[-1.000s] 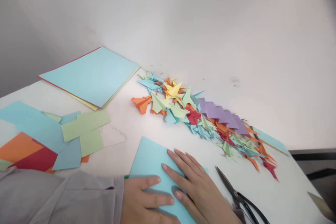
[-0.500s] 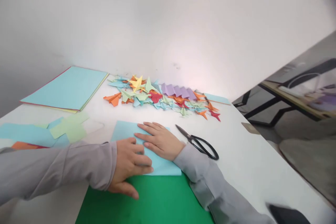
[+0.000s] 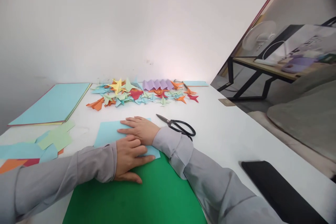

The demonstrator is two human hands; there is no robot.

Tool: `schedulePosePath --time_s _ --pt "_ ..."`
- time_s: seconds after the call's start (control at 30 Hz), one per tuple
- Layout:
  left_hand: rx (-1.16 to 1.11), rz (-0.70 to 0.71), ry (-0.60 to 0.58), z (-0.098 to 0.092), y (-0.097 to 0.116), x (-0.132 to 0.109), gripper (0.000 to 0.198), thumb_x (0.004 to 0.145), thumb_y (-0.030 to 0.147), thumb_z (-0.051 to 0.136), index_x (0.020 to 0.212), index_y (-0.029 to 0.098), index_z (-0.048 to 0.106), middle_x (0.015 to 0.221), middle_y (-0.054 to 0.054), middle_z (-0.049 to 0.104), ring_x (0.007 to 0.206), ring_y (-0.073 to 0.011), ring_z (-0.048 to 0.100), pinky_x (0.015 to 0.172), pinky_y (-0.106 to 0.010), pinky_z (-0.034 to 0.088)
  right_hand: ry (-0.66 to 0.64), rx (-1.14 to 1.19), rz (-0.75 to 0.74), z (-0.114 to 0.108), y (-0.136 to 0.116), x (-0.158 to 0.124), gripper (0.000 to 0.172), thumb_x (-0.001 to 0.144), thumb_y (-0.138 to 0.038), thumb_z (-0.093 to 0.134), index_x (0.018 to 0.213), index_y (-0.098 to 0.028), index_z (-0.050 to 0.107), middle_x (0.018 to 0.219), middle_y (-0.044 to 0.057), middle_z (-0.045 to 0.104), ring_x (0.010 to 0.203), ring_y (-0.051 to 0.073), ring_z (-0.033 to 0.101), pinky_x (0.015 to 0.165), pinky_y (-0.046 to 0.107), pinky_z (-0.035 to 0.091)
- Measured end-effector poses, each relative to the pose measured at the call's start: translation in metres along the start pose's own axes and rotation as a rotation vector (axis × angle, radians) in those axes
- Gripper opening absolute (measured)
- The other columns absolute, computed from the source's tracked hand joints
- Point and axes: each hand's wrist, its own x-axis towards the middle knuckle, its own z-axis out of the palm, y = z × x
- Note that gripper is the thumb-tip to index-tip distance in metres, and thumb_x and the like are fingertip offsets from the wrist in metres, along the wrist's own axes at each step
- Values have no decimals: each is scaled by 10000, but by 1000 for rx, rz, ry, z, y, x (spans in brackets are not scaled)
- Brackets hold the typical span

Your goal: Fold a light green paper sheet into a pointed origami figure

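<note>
A light blue sheet of paper lies at the far end of a green sheet, partly covered by both hands. My right hand rests flat on the blue paper, fingers spread and pointing left. Lower down, my left hand presses near the paper's front edge, fingers apart and thumb over the green sheet. The two hands touch or slightly overlap. Just right of my right wrist lie black-handled scissors, their blades pointing up and left.
Folded paper pieces in many colours lie along the wall, with a purple pleated strip among them. A paper stack sits at back left, paper scraps nearer. A black flat object is at right.
The camera view has shifted, so the table things appear further left and the black flat object shows more fully. My left hand has slid closer to my right hand on the blue paper.
</note>
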Motion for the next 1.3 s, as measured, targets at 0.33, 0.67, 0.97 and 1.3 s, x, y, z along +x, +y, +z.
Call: schedulePosePath --time_s 0.33,0.67,0.97,1.3 --pt "-95 -43 2 1 15 17 689 779 612 299 1323 191 346 1294 -77 484 853 -245 422 767 -406 286 51 -22 -23 4 5 1 393 902 -392 325 1277 -311 411 1409 34 339 1271 257 309 995 456 280" --pt "-108 -82 19 2 17 6 771 765 649 282 1369 172 241 1350 -94 417 1001 -269 405 855 -426 265 66 -41 -19 8 5 1 398 905 -409 304 1280 -321 405 1409 15 340 1272 238 309 997 441 284" --pt "-183 -126 -36 4 16 -2 736 769 630 332 1364 200 263 1392 -68 364 1138 -292 375 958 -447 219 54 -7 -5 3 1 0 387 905 -381 321 1271 -312 427 1404 13 350 1267 243 319 999 435 280" --pt "-132 -230 -141 -6 16 -91 732 814 587 262 1397 165 130 1419 -119 293 1323 -261 195 1064 -473 82 17 87 47 0 -3 -1 398 902 -394 323 1280 -311 419 1408 20 343 1278 242 302 1016 450 256"
